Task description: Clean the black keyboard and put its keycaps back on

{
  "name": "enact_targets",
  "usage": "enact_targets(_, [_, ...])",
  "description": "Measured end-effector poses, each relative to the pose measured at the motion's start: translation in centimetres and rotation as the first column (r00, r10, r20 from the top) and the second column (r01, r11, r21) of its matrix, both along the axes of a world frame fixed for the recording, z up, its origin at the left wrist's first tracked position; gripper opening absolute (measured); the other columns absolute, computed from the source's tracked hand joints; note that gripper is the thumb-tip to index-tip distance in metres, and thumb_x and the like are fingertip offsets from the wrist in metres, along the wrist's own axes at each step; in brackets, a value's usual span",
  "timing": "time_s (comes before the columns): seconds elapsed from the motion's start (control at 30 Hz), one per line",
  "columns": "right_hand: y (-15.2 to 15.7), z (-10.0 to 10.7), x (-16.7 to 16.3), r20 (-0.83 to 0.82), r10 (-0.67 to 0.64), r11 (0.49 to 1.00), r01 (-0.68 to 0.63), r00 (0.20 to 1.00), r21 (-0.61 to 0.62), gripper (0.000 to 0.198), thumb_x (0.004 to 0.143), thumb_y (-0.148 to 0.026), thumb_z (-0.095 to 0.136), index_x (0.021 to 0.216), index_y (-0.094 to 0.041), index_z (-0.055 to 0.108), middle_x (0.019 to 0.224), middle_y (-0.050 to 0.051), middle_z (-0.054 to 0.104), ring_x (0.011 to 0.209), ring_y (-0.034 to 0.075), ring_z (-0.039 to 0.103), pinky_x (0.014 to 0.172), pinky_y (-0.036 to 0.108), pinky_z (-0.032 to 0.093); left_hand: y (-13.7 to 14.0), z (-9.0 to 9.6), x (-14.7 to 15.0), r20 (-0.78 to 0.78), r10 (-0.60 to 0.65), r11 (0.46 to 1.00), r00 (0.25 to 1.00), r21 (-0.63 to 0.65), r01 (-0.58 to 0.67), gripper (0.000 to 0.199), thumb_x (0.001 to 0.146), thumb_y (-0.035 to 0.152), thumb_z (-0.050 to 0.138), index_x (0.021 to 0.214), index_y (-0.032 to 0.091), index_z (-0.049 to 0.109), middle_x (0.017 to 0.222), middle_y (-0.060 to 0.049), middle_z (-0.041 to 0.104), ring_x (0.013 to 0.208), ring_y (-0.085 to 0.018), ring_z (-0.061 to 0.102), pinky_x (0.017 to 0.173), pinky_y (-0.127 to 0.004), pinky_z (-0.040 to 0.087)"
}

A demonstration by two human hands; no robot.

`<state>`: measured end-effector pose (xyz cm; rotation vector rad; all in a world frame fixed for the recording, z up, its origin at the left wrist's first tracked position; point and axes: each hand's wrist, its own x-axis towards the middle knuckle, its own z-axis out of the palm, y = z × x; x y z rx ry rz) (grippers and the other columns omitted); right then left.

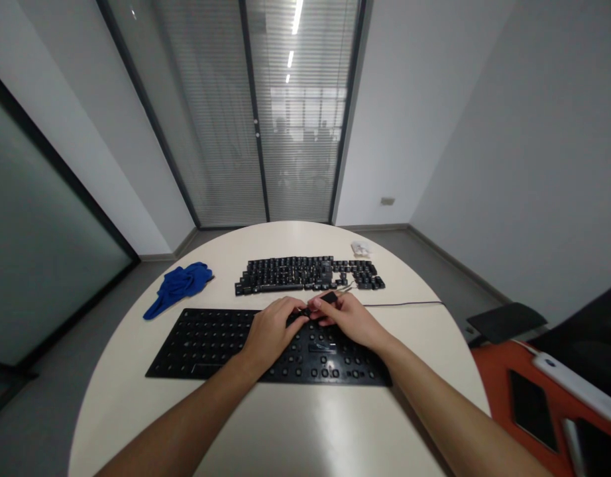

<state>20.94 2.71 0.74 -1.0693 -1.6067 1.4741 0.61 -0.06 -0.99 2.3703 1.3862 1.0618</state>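
The black keyboard base [211,341], stripped of its keycaps, lies across the near part of the table. My left hand [273,329] is over its middle, thumb and fingers pinched around a small black piece [304,312] that looks like a keycap. Right beside it, my right hand [352,318] is closed on a small black-handled tool [329,297]; thin metal prongs seem to stick out from its far end. The fingertips of both hands nearly meet. Behind them, loose black keycaps [290,273] are laid out in keyboard order, with gaps at the right.
A crumpled blue cloth [183,285] lies at the table's left. Something small and whitish [361,249] sits at the back right. A thin dark cable [405,304] runs to the right edge of the round table [305,430]. An orange chair [499,377] holds a phone [533,409] and a power strip [578,384].
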Motion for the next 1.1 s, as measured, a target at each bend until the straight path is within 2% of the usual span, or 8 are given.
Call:
enact_targets(0.17, [0.1,0.0,-0.1,-0.089,-0.027,0.996,0.020,0.996,-0.083,0.054,0.074,-0.063,0.075,0.099,-0.016,0.073,0.095,0.008,0.077,0.085,0.018,0.074,0.078,0.030,0.062,0.1,0.1,0.0,0.167,-0.086,0.995,0.982,-0.044,0.094,0.015,0.091,0.018,0.064,0.105,0.023,0.064,0.097,-0.001,0.069,0.088,-0.018,0.066,0.073,-0.027,0.054])
enact_targets(0.33, [0.1,0.1,0.0,-0.107,-0.038,0.993,0.026,0.994,-0.115,0.054,0.073,-0.062,0.077,0.101,-0.016,0.074,0.094,0.008,0.077,0.086,0.017,0.075,0.080,0.029,0.062,0.4,0.1,-0.1,0.283,-0.105,0.985,0.953,-0.103,0.139,0.016,0.089,0.016,0.065,0.104,0.022,0.066,0.096,-0.002,0.068,0.084,-0.016,0.065,0.065,-0.023,0.052])
enact_targets(0.43, [0.1,0.0,0.1,-0.096,-0.032,0.995,0.023,0.995,-0.098,0.054,0.074,-0.061,0.077,0.102,-0.015,0.075,0.092,0.009,0.078,0.087,0.018,0.075,0.083,0.031,0.061,0.3,0.2,-0.1,0.266,-0.108,0.986,0.958,-0.094,0.138,0.017,0.088,0.015,0.066,0.103,0.021,0.066,0.095,-0.002,0.068,0.083,-0.016,0.065,0.062,-0.022,0.052])
enact_targets(0.5, [0.1,-0.1,0.1,-0.085,-0.032,0.996,0.025,0.996,-0.085,0.052,0.075,-0.060,0.077,0.100,-0.014,0.076,0.091,0.009,0.078,0.089,0.019,0.075,0.085,0.033,0.061,0.2,0.4,-0.1,0.218,-0.100,0.993,0.971,-0.042,0.112,0.015,0.089,0.015,0.065,0.103,0.021,0.066,0.098,-0.003,0.068,0.086,-0.017,0.065,0.064,-0.023,0.053])
enact_targets(0.63, [0.1,-0.3,0.0,-0.056,-0.037,0.996,0.033,0.998,-0.079,0.051,0.074,-0.061,0.077,0.093,-0.013,0.077,0.090,0.010,0.079,0.092,0.022,0.075,0.088,0.037,0.060,-0.3,0.5,0.0,0.066,-0.072,0.991,0.995,0.122,0.064,0.014,0.093,0.018,0.062,0.105,0.022,0.067,0.105,-0.005,0.069,0.099,-0.021,0.065,0.084,-0.033,0.055])
enact_targets(0.7, [0.1,-0.4,0.0,-0.048,-0.047,0.996,0.043,0.998,-0.084,0.051,0.072,-0.062,0.078,0.090,-0.013,0.077,0.090,0.010,0.079,0.092,0.023,0.075,0.088,0.038,0.060,-0.5,0.4,0.1,0.011,-0.057,0.986,0.998,0.158,0.054,0.015,0.094,0.018,0.060,0.106,0.023,0.067,0.105,-0.005,0.069,0.100,-0.021,0.065,0.089,-0.036,0.054])
enact_targets(0.97, [0.0,-0.5,-0.6,-0.066,-0.087,0.995,0.084,0.994,-0.047,0.056,0.071,-0.063,0.077,0.098,-0.015,0.075,0.086,0.008,0.078,0.089,0.023,0.074,0.087,0.038,0.060,-0.7,0.5,0.3,0.032,-0.022,0.991,0.999,0.133,0.018,0.008,0.093,0.018,0.063,0.096,0.022,0.068,0.097,-0.004,0.070,0.094,-0.021,0.066,0.083,-0.033,0.055])
enact_targets(1.1, [0.1,-0.6,-0.8,-0.053,-0.101,0.995,0.100,0.994,-0.014,0.056,0.074,-0.066,0.073,0.097,-0.015,0.074,0.086,0.008,0.077,0.088,0.023,0.074,0.085,0.037,0.059,-0.6,0.5,0.3,0.086,-0.011,0.995,0.996,0.102,0.003,0.010,0.091,0.016,0.064,0.099,0.023,0.066,0.098,-0.002,0.070,0.092,-0.019,0.067,0.082,-0.031,0.054])
